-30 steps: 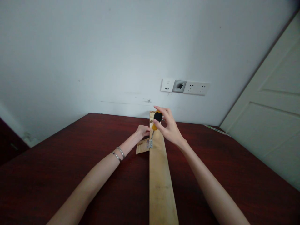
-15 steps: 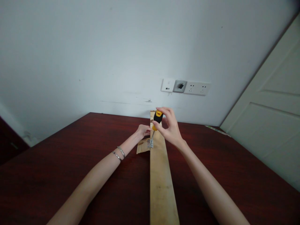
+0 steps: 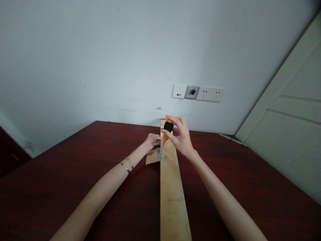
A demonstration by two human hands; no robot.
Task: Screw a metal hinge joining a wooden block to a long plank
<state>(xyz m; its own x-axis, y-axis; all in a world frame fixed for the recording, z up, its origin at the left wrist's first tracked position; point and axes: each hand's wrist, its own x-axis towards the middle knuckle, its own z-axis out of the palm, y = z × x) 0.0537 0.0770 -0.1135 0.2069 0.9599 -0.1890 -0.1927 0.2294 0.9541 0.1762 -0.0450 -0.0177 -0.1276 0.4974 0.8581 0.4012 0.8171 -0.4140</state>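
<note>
A long pale wooden plank point(image 3: 172, 194) lies lengthwise on the dark red table point(image 3: 75, 174), running away from me to the wall. My right hand point(image 3: 181, 138) is closed round the black and yellow handle of a screwdriver point(image 3: 167, 129), whose tip stands on a small metal hinge point(image 3: 159, 154) at the plank's left edge. A small piece of wood point(image 3: 151, 156) lies against that hinge on the left. My left hand point(image 3: 151, 140), with two bracelets at the wrist, rests curled on the small piece by the hinge.
A white wall rises behind the table, with a strip of sockets and switches point(image 3: 198, 93). A white door point(image 3: 291, 124) stands at the right. A thin strip point(image 3: 232, 139) lies at the table's far right edge.
The right hand's fingers have shifted slightly round the screwdriver handle; the tip stays on the hinge. The left hand has not moved.
</note>
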